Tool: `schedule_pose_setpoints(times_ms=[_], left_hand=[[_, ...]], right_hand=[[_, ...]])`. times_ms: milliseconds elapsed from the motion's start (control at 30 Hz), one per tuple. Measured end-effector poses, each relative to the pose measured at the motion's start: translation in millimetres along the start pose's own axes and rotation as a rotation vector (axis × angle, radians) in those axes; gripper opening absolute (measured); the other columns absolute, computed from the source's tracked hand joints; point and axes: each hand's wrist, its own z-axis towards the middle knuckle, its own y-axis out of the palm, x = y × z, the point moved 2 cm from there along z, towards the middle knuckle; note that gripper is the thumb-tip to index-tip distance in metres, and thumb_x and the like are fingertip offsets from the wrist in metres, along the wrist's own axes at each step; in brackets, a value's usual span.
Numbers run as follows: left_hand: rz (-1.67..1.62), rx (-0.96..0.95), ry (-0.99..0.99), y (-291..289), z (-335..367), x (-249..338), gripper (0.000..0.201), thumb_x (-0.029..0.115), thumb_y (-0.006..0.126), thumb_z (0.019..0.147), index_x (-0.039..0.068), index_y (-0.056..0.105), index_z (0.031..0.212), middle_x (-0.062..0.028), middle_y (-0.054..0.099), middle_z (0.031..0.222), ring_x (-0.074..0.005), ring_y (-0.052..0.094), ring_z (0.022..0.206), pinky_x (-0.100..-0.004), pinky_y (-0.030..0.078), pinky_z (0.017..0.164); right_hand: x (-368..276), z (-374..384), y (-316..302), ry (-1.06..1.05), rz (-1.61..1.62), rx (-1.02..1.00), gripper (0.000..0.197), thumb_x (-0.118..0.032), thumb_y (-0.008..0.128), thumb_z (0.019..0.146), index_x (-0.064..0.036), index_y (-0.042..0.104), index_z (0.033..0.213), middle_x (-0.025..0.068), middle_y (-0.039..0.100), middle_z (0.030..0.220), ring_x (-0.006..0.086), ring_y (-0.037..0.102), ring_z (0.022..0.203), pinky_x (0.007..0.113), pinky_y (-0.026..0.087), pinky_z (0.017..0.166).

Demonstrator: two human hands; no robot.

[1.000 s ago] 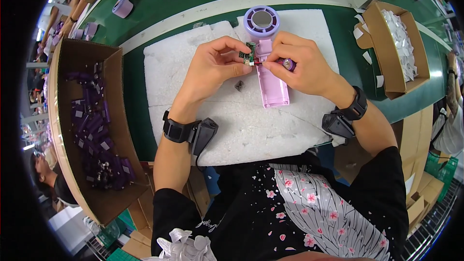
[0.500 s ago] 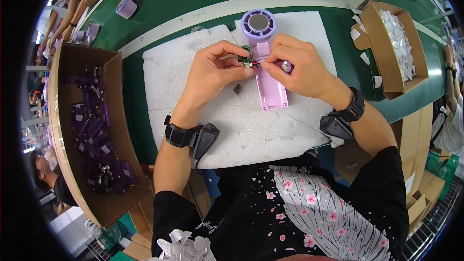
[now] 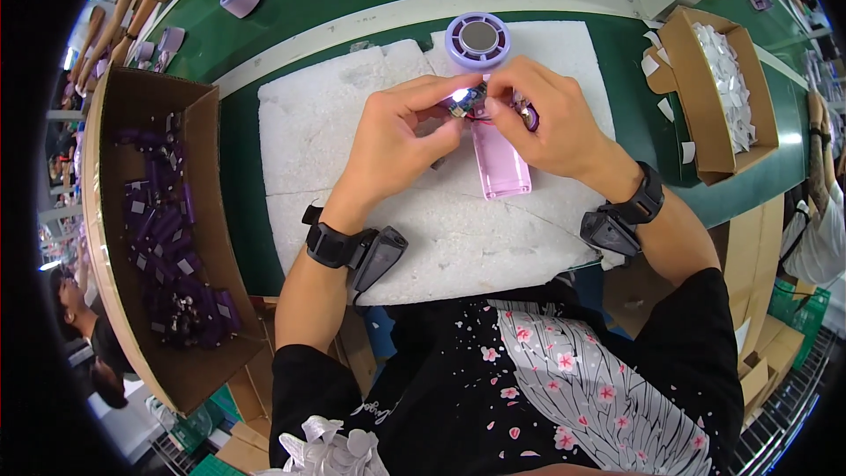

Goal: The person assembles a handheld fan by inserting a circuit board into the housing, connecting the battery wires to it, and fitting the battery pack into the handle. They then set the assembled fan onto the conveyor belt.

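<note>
White script lettering (image 3: pixel 367 411) noted on the black shirt (image 3: pixel 419 370); wording not legible. No text readable elsewhere.

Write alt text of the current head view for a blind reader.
A person's left hand holds a small circuit board showing a bright white spot, by a pink casing, while the right hand grips a purple cylinder close beside it. Beyond them is a round lilac part; the left box holds purple parts, the right box white pieces.
</note>
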Motion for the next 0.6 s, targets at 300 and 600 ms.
schedule_pose_setpoints(times_ms=[300, 600], left_hand=[[0.051, 0.096, 0.015, 3.6, -1.4, -2.6, 0.041, -0.007, 0.061, 0.079, -0.003, 0.064, 0.12, -0.0089, 0.067, 0.104, -0.014, 0.065, 0.091, -0.0262, 0.053, 0.086], [-0.012, 0.098, -0.083, 2.5, -0.3, -2.7, 0.027, -0.003, 0.064, 0.082, -0.005, 0.068, 0.109, -0.0092, 0.069, 0.101, -0.0127, 0.066, 0.087, -0.0242, 0.055, 0.078]], right_hand=[[-6.0, 1.8, 0.3, -0.078, -0.09, 0.033, 0.031, -0.006, 0.075, 0.073, -0.0012, 0.06, 0.099, 0.0119, 0.061, 0.098, 0.0231, 0.064, 0.078, 0.031, 0.052, 0.067], [-3.8, 2.7, -3.5, -0.055, -0.095, 0.077, 0.033, -0.005, 0.078, 0.07, -0.0012, 0.063, 0.098, 0.011, 0.062, 0.09, 0.0248, 0.064, 0.076, 0.031, 0.053, 0.068]])
